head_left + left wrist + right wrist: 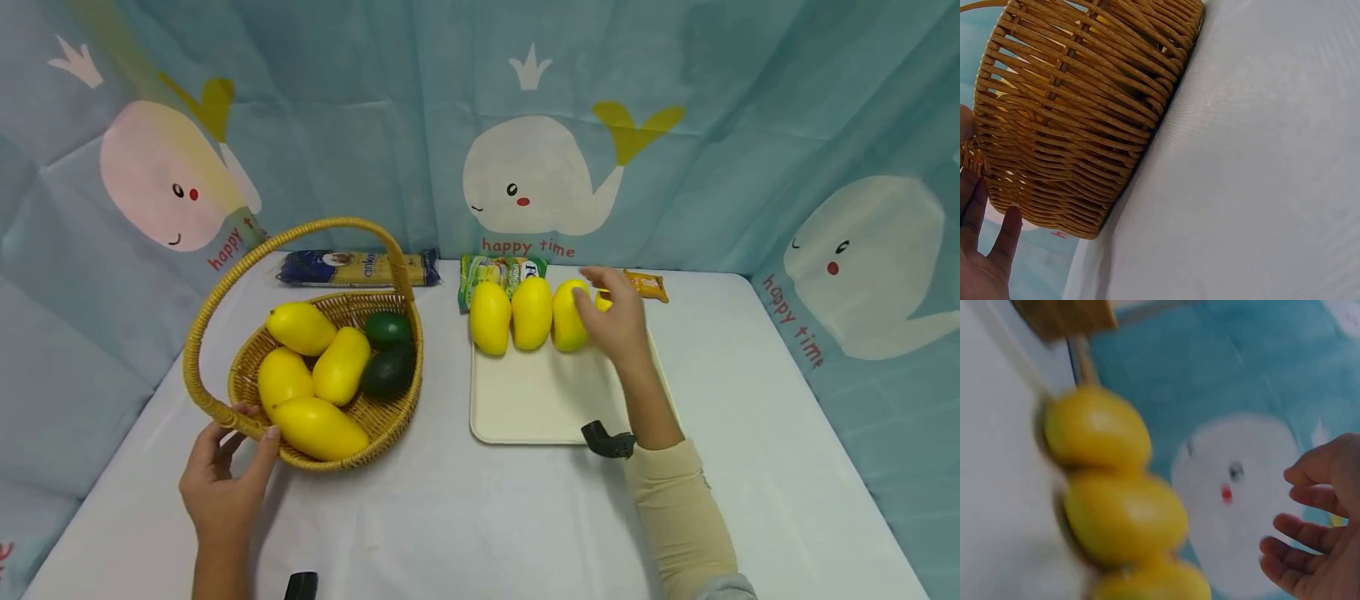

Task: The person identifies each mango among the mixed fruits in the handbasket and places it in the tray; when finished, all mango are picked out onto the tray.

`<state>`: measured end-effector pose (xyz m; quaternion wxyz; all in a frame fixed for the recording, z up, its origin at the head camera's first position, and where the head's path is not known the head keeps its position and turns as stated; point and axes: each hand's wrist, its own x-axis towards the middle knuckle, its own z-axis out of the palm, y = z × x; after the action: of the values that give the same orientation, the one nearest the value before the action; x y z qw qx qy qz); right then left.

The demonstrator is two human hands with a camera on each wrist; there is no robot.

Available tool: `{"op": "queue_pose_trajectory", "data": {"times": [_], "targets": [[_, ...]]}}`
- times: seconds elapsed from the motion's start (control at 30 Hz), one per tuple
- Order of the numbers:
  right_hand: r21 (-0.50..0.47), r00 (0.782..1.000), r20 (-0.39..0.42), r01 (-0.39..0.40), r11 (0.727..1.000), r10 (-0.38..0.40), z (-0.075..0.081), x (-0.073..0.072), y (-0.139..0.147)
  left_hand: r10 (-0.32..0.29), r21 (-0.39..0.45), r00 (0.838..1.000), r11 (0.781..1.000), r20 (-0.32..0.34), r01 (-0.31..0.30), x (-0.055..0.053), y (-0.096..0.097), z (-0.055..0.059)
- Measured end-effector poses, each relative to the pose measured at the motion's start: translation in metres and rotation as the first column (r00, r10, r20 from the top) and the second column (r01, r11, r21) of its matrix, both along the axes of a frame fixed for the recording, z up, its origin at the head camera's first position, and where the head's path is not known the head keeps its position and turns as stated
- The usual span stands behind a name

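Tan sleeve (678,508) behind right hand (618,327), fingers apart; bump could roll mangoes (532,313) beside it. Left hand (222,492) pinches basket (1072,119); tug could tip it.

A makeshift booth — whale-print curtains (352,142) around a white table (420,508).

A wicker basket (405,419) stands upright within the grip of the left hand (223,490); four yellow mangoes (532,314) lie side by side near the right hand's fingers (609,282)
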<state>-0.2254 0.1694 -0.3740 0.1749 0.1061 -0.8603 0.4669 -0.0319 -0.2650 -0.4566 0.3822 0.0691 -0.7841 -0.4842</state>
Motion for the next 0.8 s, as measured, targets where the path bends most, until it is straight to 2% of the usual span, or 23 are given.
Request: {"op": "queue_pose_trajectory", "data": {"times": [0.1, 0.2, 0.33, 0.43, 0.5, 0.57, 0.67, 0.8], "targets": [[0.046, 0.986, -0.018, -0.165, 0.985, 0.166, 0.004, 0.014, -0.045, 0.032, 0.024, 0.999, 0.999, 0.012, -0.032, 0.000, 0.003, 0.002], [0.120, 0.939, -0.012, -0.341, 0.932, 0.345, 0.004, 0.034, -0.091, 0.050, 0.030, 0.998, 0.998, 0.024, -0.051, -0.001, 0.003, 0.001], [0.232, 0.845, 0.003, -0.521, 0.821, 0.535, 0.000, 0.061, -0.145, 0.071, 0.031, 0.996, 0.997, 0.046, -0.072, -0.002, 0.003, -0.001], [0.334, 0.786, 0.045, -0.594, 0.732, 0.617, -0.007, 0.078, -0.180, 0.072, 0.031, 0.996, 0.997, 0.047, -0.073, -0.003, 0.003, -0.001], [0.404, 0.757, 0.096, -0.623, 0.669, 0.647, -0.012, 0.087, -0.200, 0.065, 0.028, 0.997, 0.997, 0.042, -0.067, -0.003, 0.003, -0.001], [0.463, 0.741, 0.150, -0.637, 0.616, 0.654, -0.018, 0.093, -0.216, 0.055, 0.026, 0.998, 0.998, 0.032, -0.056, -0.003, 0.004, 0.000], [0.512, 0.740, 0.226, -0.644, 0.569, 0.633, -0.023, 0.098, -0.235, 0.038, 0.021, 0.999, 0.999, 0.022, -0.038, -0.002, 0.003, 0.000], [0.521, 0.747, 0.286, -0.647, 0.557, 0.601, -0.026, 0.098, -0.250, 0.019, 0.020, 1.000, 1.000, 0.016, -0.019, -0.002, 0.001, 0.000]]}}
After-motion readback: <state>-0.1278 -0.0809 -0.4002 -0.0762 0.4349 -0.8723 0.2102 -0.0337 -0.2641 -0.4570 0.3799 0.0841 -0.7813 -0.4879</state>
